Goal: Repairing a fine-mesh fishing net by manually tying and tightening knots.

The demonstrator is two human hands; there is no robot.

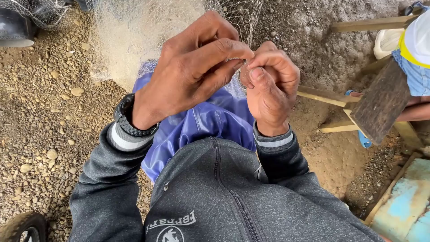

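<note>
The left hand (192,71) and the right hand (268,85) meet fingertip to fingertip over the lap, each pinching a bit of the fine, pale, translucent fishing net (134,31). The left thumb and forefinger are pressed together on the mesh; the right hand is curled, its thumb laid against the bent forefinger. What exactly sits between the fingertips is too small to make out.

The net runs from the pinch up and away, bunched into a hazy cream heap at the top of the view, where its open knotted mesh shows against the ground. Its upper end is cut off by the frame.

A black ribbed wristwatch (127,117) sits on the left wrist, just above the striped cuff of a dark grey heathered zip jacket (215,192). A white emblem on the chest is partly cut off at the bottom edge. A glossy blue-violet plastic apron (210,118) lies smooth over the lap beneath the hands.

Around is damp gravel ground (40,112) with rounded pebbles. To the right stand rough wooden planks (380,107), with another person's arm and denim partly visible behind them. A chipped turquoise slab (403,206) sits bottom right, and part of a black tyre (22,226) bottom left.
</note>
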